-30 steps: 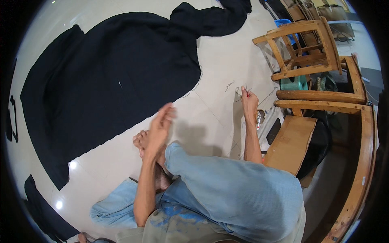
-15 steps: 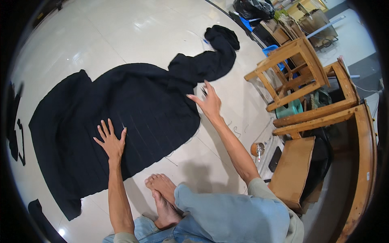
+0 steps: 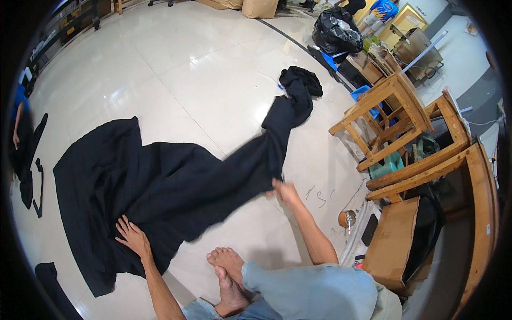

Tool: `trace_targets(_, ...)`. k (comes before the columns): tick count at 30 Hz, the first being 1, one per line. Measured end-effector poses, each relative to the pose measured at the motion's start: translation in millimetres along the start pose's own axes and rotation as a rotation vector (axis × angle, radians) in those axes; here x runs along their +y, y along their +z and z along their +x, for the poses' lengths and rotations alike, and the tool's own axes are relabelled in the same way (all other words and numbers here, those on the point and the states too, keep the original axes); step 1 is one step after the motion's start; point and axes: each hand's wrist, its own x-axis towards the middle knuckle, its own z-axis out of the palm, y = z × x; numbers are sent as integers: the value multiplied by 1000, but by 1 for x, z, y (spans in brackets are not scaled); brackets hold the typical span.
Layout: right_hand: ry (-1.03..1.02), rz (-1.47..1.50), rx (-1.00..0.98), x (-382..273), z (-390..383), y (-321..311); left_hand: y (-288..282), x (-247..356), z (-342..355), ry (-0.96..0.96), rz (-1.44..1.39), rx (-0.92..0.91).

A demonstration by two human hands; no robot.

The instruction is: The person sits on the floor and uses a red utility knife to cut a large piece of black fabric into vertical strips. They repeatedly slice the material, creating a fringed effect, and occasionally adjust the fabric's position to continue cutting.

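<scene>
A large piece of black cloth (image 3: 176,176) lies across the floor in front of me, drawn into long folds toward the right. Its far right end trails off in a narrow, bunched strip. My left hand (image 3: 133,238) rests flat on the cloth's near left part, fingers spread. At the cloth's near right edge, my right hand (image 3: 286,193) pinches the fabric; motion blurs the fingers. A small dark, pointed thing shows beside them, too smeared to name.
Wooden stool frames (image 3: 386,114), a cardboard box (image 3: 386,234) and a tape roll (image 3: 346,217) stand to the right. Loose threads (image 3: 320,198) lie on the floor. Farther back is a black garbage bag (image 3: 336,32). More black cloth (image 3: 53,288) lies at left.
My right hand has come nearer and taken hold of the cloth's right edge, pulling it into folds. The left hand stays flat on the cloth. The view has tilted up.
</scene>
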Motion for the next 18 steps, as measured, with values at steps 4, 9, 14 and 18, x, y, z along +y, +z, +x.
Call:
trace_targets(4,-41,-588,216,35,-83,-60,-12,-9,-8,78,-44,17)
trace_targets(9,-410,-728,377,-58,-72,-7,-73,5,12,279,-520,244)
trace_targets(14,-722,-1156,512,-80,86,19,-111,87,80,697,-526,138)
trace_targets(18,-600,-1282,380,-78,187,-7,-74,129,120,801,-209,-135)
